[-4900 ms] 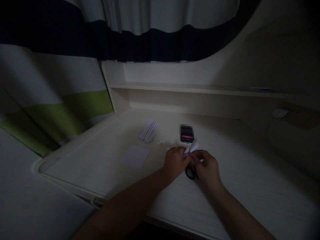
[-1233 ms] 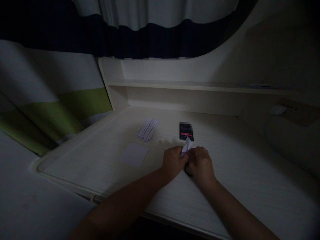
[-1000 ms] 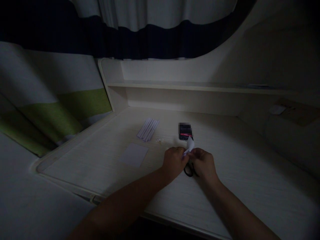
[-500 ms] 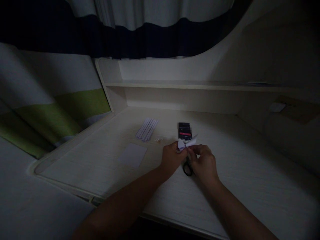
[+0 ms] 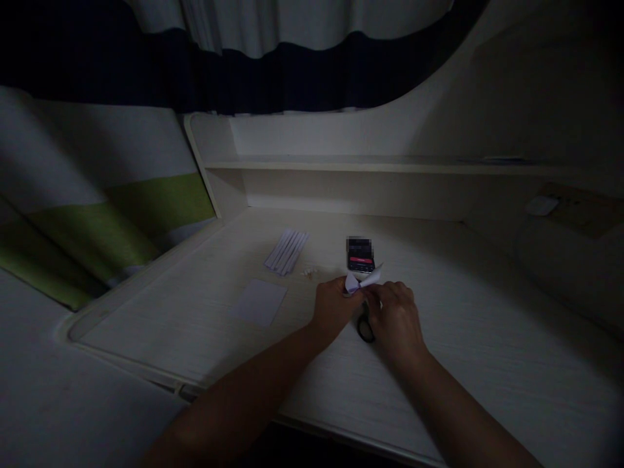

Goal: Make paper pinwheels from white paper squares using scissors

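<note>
White thin paper piece gathered into a bow shape [image 5: 373, 277]: held within the grip and apparently raised off the desk; a flared end is seen on each side of a narrow waist.
Left hand [image 5: 334, 305]: closed on the paper, which is pinched close to the waist by the thumb and fingers.
Right hand [image 5: 397, 318]: fingers curled together at the right of the waist; whether anything is pinched by them cannot be told, as the fingertips are partly hidden.
Waist of the paper: judged to be the part being worked; it is best clamped firmly by the left thumb, with only small turns made by the right fingertips.
Flared ends: best left clear of both palms, since thin paper would likely be crushed or creased there.
Black ring-shaped handle, apparently of scissors [image 5: 366, 329]: just below the grip, partly covered by the right hand; more room there might be useful.
Black rectangular phone [image 5: 361, 259]: just beyond the grip, screen lit.
Small whitish pieces [image 5: 310, 272]: left of the grip, loosely heaped.
Pale narrow folded paper strips [image 5: 286, 252]: farther left and beyond, side by side.
Pale square paper sheet [image 5: 260, 302]: well left of the grip, flat on the whitish wood-grained desk [image 5: 468, 364].
</note>
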The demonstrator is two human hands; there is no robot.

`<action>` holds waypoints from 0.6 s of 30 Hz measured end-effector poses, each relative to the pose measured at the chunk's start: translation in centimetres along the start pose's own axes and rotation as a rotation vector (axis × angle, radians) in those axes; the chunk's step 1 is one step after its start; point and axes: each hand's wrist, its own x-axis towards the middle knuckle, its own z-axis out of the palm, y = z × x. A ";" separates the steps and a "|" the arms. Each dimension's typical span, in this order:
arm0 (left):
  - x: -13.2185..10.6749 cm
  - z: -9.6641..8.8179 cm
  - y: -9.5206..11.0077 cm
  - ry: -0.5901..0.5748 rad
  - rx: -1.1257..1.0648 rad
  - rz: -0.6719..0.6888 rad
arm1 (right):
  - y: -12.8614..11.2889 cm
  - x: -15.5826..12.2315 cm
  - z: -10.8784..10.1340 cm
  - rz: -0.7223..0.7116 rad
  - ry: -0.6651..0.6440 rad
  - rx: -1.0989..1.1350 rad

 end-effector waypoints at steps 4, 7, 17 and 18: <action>0.0 0.2 0.0 -0.004 0.057 -0.029 | -0.2 -0.1 0.2 -0.066 -0.023 -0.097; -0.1 0.1 0.0 -0.009 0.097 -0.034 | -0.3 -0.2 0.4 -0.087 -0.033 -0.141; -0.5 -0.1 -0.2 -0.038 0.170 0.026 | -0.1 0.1 0.5 0.283 -0.128 0.232; -0.5 -0.1 -0.2 -0.038 0.176 0.038 | 0.0 0.2 0.5 0.353 -0.146 0.305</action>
